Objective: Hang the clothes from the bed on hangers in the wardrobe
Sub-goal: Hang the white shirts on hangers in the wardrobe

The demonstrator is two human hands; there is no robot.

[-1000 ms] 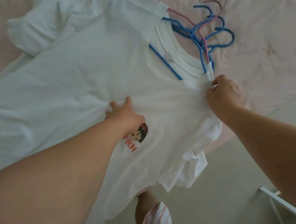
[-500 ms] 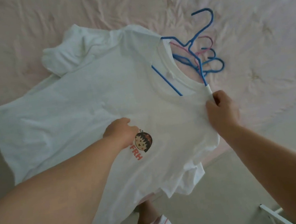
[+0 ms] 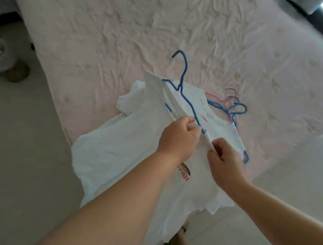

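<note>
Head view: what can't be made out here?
- Blue hanger: its left arm is under the white T-shirt; only the hook and right arm show.
- T-shirt print: mostly covered by the left hand and forearm.
- Right hand: what it pinches, cloth or hanger tip, is unclear.
- Spare hangers: tangled, count unclear.
- Wardrobe: out of frame.

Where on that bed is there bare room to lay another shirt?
Bare sheet runs across the far half of the bed, beyond the blue hanger. The near edge is crowded: the white T-shirt, both hands, and spare hangers to its right.
</note>
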